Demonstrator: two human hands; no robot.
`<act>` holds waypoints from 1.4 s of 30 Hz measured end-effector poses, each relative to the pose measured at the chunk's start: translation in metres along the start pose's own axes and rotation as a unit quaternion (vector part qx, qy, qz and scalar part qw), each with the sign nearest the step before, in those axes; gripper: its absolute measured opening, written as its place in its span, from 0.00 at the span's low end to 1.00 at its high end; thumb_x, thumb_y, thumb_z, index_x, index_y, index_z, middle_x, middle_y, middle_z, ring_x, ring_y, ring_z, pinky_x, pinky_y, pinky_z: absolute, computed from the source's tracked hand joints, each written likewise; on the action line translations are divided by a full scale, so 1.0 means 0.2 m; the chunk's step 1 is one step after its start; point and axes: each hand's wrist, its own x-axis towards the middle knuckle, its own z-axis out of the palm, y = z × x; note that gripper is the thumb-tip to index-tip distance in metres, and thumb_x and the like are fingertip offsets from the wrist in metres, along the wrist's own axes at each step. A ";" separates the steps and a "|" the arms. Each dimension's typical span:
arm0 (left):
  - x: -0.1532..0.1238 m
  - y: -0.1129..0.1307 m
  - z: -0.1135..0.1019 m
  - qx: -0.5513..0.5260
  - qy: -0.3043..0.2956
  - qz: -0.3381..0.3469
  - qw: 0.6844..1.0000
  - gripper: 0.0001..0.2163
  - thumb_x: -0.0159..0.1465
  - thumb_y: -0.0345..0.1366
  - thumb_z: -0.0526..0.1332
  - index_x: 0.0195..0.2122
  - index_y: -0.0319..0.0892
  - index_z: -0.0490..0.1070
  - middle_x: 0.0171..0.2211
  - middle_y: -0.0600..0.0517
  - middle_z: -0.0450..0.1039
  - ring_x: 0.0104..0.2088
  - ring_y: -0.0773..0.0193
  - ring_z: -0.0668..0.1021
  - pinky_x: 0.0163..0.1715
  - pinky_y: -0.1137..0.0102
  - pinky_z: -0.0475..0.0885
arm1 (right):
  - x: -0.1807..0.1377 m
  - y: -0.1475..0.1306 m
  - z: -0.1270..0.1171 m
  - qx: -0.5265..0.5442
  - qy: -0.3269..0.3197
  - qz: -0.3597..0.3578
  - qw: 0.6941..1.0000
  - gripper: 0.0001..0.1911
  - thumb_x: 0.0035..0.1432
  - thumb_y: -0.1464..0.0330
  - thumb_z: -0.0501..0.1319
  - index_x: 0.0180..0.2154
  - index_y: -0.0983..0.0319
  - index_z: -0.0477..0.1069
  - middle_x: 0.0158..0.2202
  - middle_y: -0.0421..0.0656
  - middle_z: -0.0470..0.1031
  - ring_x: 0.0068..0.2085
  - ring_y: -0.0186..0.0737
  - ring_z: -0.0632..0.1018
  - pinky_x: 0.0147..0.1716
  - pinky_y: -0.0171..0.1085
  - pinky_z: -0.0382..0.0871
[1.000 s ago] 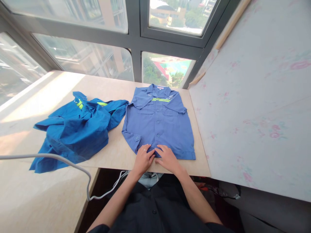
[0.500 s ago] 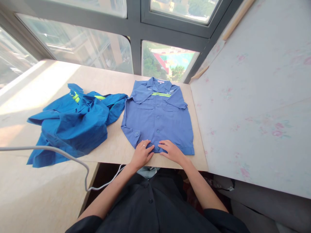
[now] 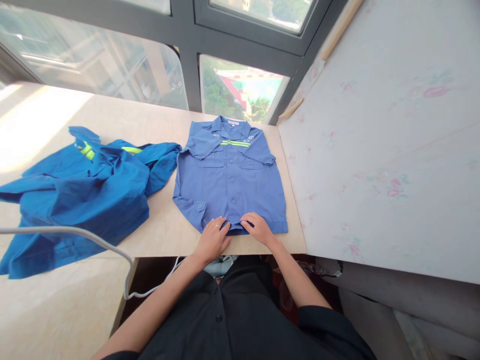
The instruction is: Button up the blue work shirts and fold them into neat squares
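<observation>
A blue work shirt (image 3: 230, 185) with a yellow-green stripe at the chest lies flat and buttoned on the wooden table (image 3: 161, 230), collar toward the window. My left hand (image 3: 213, 239) and my right hand (image 3: 257, 228) rest at its near hem, close together on either side of the button line. Fingertips of both press on or pinch the hem's edge; I cannot tell whether they grip it.
A crumpled heap of brighter blue shirts (image 3: 82, 190) lies on the table's left. A grey cable (image 3: 75, 235) crosses the lower left. Windows (image 3: 232, 90) stand behind, and a flowered wall panel (image 3: 375, 150) borders the table's right edge.
My hands stay at the shirt's hem, fingertips drawing slightly closer to the button line. The camera has shifted, so the whole scene sits a little further left.
</observation>
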 end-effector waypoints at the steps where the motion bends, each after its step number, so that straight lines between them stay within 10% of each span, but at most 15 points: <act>1: 0.01 0.01 0.00 -0.005 0.006 0.002 1.000 0.17 0.64 0.36 0.61 0.54 0.43 0.70 0.55 0.39 0.69 0.58 0.48 0.70 0.59 0.51 0.65 | 0.00 0.00 0.00 0.005 -0.001 0.010 1.000 0.12 0.67 0.65 0.54 0.36 0.59 0.74 0.37 0.45 0.79 0.42 0.41 0.77 0.47 0.42 0.70; 23: 0.14 0.04 0.11 -0.056 0.069 -0.086 0.992 0.11 0.67 0.35 0.56 0.45 0.48 0.78 0.37 0.48 0.74 0.40 0.57 0.71 0.40 0.62 0.64 | 0.04 0.03 0.07 0.054 0.051 0.032 0.997 0.13 0.63 0.64 0.56 0.37 0.59 0.80 0.34 0.45 0.81 0.35 0.42 0.80 0.39 0.41 0.75; 42: 0.13 0.01 0.16 -0.158 0.137 -0.126 0.970 0.14 0.63 0.26 0.55 0.40 0.47 0.79 0.35 0.51 0.77 0.39 0.59 0.74 0.40 0.63 0.64 | 0.10 0.07 0.01 0.251 -0.079 0.110 0.959 0.13 0.61 0.59 0.59 0.34 0.61 0.76 0.30 0.40 0.75 0.32 0.37 0.73 0.36 0.35 0.66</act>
